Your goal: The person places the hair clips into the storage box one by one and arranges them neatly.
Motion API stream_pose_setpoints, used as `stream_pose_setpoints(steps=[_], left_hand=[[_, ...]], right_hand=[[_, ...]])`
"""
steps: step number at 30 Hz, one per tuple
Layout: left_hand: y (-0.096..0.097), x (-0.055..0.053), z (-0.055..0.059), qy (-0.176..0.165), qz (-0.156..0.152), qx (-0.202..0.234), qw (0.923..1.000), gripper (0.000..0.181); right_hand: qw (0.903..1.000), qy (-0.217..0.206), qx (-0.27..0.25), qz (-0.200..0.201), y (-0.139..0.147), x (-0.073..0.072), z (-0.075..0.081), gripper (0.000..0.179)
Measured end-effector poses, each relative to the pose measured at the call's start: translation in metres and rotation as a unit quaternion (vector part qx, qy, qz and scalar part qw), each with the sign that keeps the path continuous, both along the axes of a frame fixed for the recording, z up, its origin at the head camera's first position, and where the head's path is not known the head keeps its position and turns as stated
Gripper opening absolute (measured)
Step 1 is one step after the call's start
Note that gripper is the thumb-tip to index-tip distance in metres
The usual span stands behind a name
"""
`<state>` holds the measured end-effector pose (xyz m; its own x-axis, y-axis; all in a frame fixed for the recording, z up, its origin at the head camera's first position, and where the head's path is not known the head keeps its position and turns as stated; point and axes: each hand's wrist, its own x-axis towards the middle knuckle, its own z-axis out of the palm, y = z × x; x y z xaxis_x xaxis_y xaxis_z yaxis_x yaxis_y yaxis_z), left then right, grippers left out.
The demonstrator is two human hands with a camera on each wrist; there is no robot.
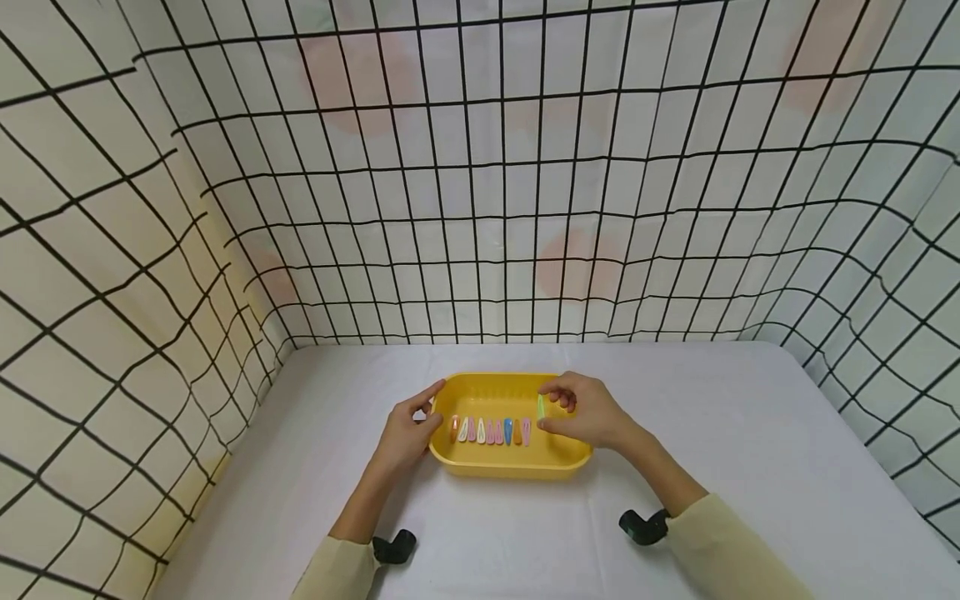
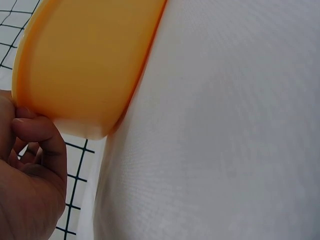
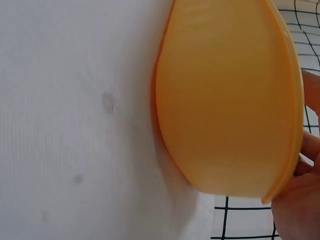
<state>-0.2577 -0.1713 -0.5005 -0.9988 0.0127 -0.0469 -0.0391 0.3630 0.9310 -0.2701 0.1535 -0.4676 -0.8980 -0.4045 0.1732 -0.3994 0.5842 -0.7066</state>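
Observation:
A yellow tray (image 1: 510, 472) sits on the white-covered table, with a row of several snap hair clips in pink, white, blue and orange, such as the blue hair clip (image 1: 507, 431). My left hand (image 1: 405, 433) grips the tray's left end, thumb and fingers at the rim; the left wrist view shows its fingers (image 2: 42, 132) curled against the outer wall. Over the tray's right part, my right hand (image 1: 588, 410) holds a light green hair clip (image 1: 541, 407) upright between thumb and fingers, right of the row. The tray wall hides this clip in the right wrist view.
Behind the table and along both sides stands a black wire grid (image 1: 502, 221) with pale cloth behind it. White cloth (image 1: 495, 533) covers the table around the tray. Black wrist devices (image 1: 643, 527) stick out from both sleeves.

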Motion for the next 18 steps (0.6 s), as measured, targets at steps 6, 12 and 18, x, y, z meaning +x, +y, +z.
stream_pose_setpoints(steps=[6, 12, 18], left_hand=[[-0.001, 0.001, 0.0, 0.013, -0.01, 0.004, 0.9999, 0.058], [-0.001, 0.0, -0.001, 0.016, -0.011, 0.005, 0.9998, 0.058], [-0.002, 0.0, -0.001, 0.009, -0.007, 0.006, 0.9999, 0.059]], right_hand=[[0.9985, 0.006, 0.052, 0.018, -0.01, -0.002, -0.003, 0.044], [0.9946, 0.014, 0.101, 0.022, -0.013, -0.001, -0.004, 0.041], [0.9864, 0.049, 0.156, 0.015, -0.018, 0.002, -0.009, 0.04]])
